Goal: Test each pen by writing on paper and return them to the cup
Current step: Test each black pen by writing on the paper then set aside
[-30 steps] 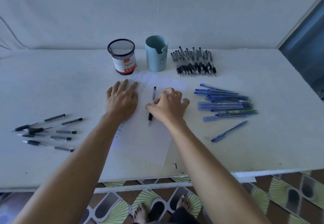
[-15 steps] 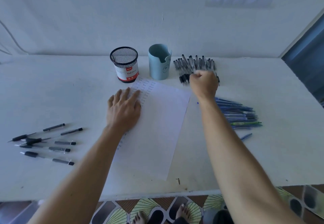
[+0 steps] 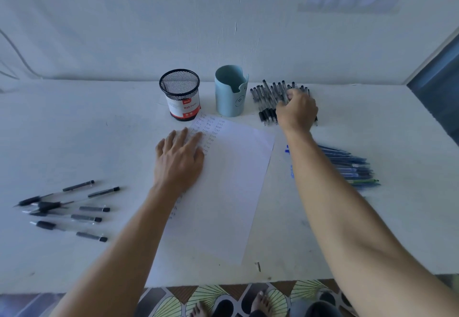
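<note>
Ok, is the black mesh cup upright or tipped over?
Upright: the black mesh cup stands on its base, open rim facing up.

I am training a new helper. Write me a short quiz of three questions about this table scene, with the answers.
1. Fill in: the label on the mesh cup reads "Ball ____".
2. True or false: the left hand lies flat on the paper.
3. Where is the right hand? A) at the mesh cup B) at the black pen pile C) on the paper

Key: 1 Pens; 2 true; 3 B.
</note>
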Demonstrator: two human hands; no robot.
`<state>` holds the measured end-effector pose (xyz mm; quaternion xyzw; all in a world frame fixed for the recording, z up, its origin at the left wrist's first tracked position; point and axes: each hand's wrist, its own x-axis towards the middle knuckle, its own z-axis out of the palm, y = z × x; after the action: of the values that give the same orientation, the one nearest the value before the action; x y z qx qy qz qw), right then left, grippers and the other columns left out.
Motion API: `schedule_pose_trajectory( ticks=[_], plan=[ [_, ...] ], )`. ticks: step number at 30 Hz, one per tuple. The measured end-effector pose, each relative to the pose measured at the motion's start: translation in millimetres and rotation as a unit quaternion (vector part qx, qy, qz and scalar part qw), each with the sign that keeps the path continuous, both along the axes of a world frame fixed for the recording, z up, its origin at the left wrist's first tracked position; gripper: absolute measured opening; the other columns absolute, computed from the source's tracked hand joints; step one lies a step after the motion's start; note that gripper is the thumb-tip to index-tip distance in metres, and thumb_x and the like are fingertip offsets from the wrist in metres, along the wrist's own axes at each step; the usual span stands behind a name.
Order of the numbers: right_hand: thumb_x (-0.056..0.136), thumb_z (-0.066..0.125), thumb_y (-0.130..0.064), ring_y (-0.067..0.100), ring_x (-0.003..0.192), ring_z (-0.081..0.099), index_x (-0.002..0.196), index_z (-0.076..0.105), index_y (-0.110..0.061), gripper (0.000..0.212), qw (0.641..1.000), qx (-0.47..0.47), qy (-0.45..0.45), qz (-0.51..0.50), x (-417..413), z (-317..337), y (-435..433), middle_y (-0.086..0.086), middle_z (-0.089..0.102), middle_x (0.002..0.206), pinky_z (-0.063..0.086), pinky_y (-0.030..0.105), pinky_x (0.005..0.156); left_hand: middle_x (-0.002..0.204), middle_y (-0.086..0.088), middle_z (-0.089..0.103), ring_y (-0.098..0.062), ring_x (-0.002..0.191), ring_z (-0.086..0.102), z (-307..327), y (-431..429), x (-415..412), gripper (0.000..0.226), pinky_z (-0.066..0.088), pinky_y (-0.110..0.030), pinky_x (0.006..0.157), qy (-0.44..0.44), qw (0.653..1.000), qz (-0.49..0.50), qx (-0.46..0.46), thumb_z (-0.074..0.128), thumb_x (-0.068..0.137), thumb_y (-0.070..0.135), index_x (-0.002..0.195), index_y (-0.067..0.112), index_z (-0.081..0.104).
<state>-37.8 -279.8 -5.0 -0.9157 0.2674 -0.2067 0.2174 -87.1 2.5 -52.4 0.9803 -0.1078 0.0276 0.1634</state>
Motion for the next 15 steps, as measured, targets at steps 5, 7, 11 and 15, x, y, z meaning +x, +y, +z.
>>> schedule_pose_trajectory(
  ticks=[5,7,11,15],
  plan=[
    [0.087,0.064,-0.023,0.026,0.090,0.068,0.100,0.072,-0.013,0.018,0.994,0.014,-0.058,0.093,-32,9,41,0.004,0.074,0.096,0.050,0.032,0.077,0.163,0.000,0.027,-0.025,0.151,0.016,2,1,-1,0.048,0.009,-0.043,0.122,0.011,1.000,-0.004,0.006,0.035,0.103,0.040,0.151,0.039,0.036],
    [0.088,0.063,-0.027,0.026,0.091,0.066,0.101,0.072,-0.014,0.020,0.983,0.020,-0.012,0.183,-54,6,68,0.004,0.073,0.097,0.047,0.031,0.076,0.164,0.000,0.025,-0.024,0.152,0.014,3,2,-1,0.049,0.008,-0.042,0.123,0.023,1.000,-0.004,0.001,0.034,0.103,0.041,0.152,0.040,0.035],
    [0.085,0.045,-0.056,0.027,0.126,0.048,0.128,0.062,-0.023,0.057,0.955,-0.050,0.132,0.260,-102,-21,110,0.002,0.057,0.135,0.034,0.040,0.103,0.164,0.003,0.027,-0.021,0.152,0.016,12,5,3,0.048,0.008,-0.038,0.123,0.070,0.996,0.004,-0.050,0.045,0.101,0.039,0.150,0.038,0.041],
    [0.094,0.037,-0.061,0.027,0.152,0.012,0.154,0.029,-0.023,0.071,0.938,-0.072,0.189,0.281,-124,-39,118,0.005,0.019,0.165,0.008,0.049,0.121,0.154,0.004,0.044,-0.018,0.146,0.034,34,25,4,0.038,0.023,-0.035,0.119,0.149,0.948,0.027,-0.279,0.058,0.099,0.031,0.137,0.032,0.060]
  ],
)
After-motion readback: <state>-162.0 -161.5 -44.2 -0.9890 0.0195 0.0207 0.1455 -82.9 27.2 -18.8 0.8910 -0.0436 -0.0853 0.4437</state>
